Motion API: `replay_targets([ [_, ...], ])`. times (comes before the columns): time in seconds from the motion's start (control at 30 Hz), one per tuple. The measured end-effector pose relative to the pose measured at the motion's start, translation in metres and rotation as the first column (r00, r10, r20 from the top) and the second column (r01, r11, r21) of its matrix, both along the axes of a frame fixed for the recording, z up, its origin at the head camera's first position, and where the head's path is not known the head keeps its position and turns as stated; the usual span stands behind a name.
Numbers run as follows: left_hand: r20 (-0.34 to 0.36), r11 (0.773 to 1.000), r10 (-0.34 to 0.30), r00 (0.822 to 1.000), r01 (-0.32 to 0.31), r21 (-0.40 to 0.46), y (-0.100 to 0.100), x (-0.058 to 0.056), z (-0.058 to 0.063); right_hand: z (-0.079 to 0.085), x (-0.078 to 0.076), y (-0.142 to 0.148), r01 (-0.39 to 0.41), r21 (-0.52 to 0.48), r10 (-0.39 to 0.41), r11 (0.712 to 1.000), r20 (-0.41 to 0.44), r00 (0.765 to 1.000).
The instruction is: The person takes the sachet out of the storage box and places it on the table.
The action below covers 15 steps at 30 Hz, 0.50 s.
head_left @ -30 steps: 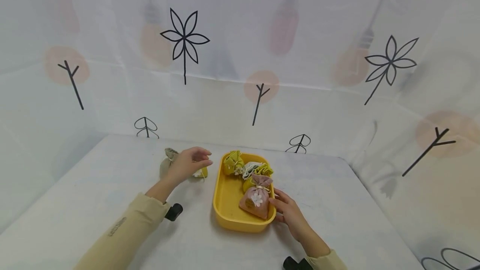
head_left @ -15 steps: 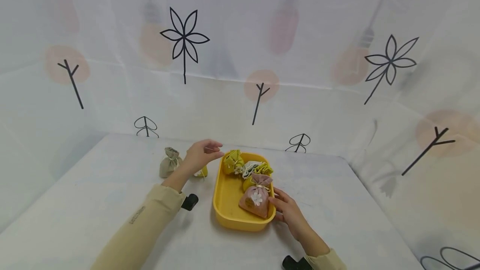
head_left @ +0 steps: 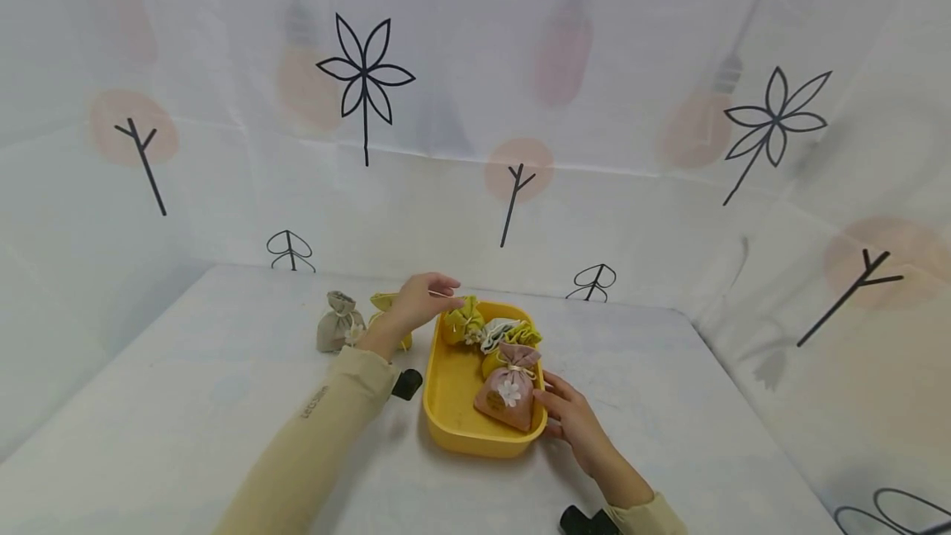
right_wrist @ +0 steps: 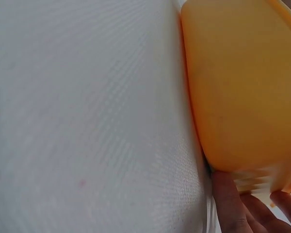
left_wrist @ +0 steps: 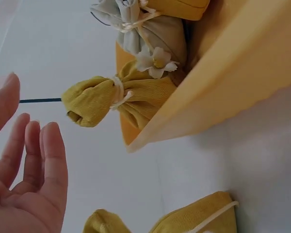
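My left hand [head_left: 419, 305] hovers beside the far left corner of a yellow plastic bin [head_left: 475, 445], fingers extended and nothing between them. Near its fingertips is the gathered top of a yellow-green drawstring sachet [left_wrist: 89, 99] inside the bin. Also in the bin are a pink sachet [head_left: 508, 396] with a white flower, a pale grey one [head_left: 496, 335] and another yellow one [head_left: 524, 336]. My right hand [head_left: 583, 433] rests its fingers against the bin's right outer wall [right_wrist: 247, 92]; the fingers look relaxed.
Left of the bin, a beige sachet [head_left: 338, 324] stands on the white-covered table [head_left: 186, 403]. Next to it is a yellow sachet [head_left: 382, 302], partly hidden behind my left hand. A patterned white cloth [head_left: 438, 213] hangs behind the table.
My left hand has moved right, away from the sachets on the table and up to the bin's far left corner. My right hand and the bin have stayed put.
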<state>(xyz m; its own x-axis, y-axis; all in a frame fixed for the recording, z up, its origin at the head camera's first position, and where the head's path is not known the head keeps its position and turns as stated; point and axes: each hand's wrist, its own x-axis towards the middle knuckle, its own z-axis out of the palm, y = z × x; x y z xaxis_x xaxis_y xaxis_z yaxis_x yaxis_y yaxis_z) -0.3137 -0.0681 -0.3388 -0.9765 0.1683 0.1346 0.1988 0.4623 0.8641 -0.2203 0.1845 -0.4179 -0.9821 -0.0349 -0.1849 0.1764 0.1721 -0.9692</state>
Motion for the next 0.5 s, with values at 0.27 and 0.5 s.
replay_targets([
  [0.27,0.097,0.998,0.059,0.994,-0.058,-0.016,0.0098,-0.0062,-0.0082,-0.0008,-0.0001,-0.0004,-0.016,-0.021,0.016,1.0,-0.004,1.0],
  [0.5,0.122,0.998,0.03,0.992,-0.022,-0.064,0.0116,-0.0089,-0.0086,-0.0006,0.0007,0.0018,-0.021,-0.021,0.021,1.0,-0.003,1.0],
])
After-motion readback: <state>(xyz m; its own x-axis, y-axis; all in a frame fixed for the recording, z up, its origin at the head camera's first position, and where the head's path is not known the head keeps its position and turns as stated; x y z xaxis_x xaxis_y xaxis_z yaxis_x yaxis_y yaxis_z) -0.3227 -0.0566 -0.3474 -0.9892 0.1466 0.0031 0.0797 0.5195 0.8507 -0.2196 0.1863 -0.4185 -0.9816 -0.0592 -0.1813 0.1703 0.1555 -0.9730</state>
